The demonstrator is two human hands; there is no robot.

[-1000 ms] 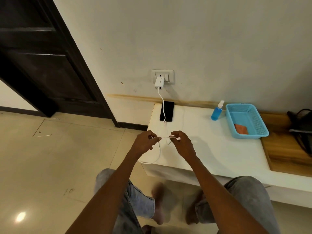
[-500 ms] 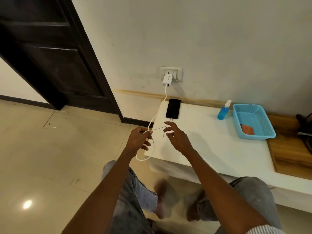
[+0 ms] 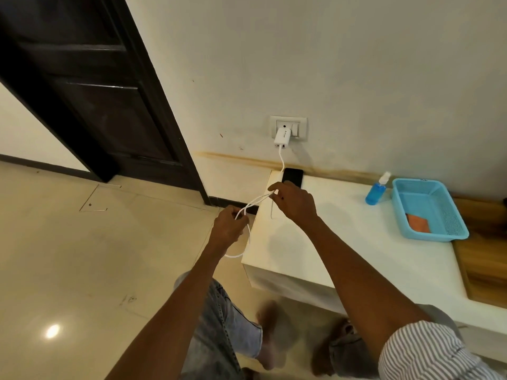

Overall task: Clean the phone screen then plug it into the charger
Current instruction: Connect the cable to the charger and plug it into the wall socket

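Reaching farther now, right hand (image 3: 295, 200) is pinching the white cable (image 3: 253, 202) beside the phone (image 3: 292, 176) on the tabletop (image 3: 329, 242); left hand (image 3: 227, 229) is gripping its loop.

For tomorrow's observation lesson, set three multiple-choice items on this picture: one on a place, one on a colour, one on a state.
1. Where does the phone lie?
A. on the white counter below the wall socket
B. in the basket
C. on the floor

2. What colour is the basket?
A. red
B. blue
C. black

3. What are the hands doing?
A. resting idle
B. holding the spray bottle
C. both holding the white cable

Key: 1 A, its dark slab lies at the counter's back edge; 2 B, its mesh walls are light blue; 3 C, left hand and right hand each grip the cable.
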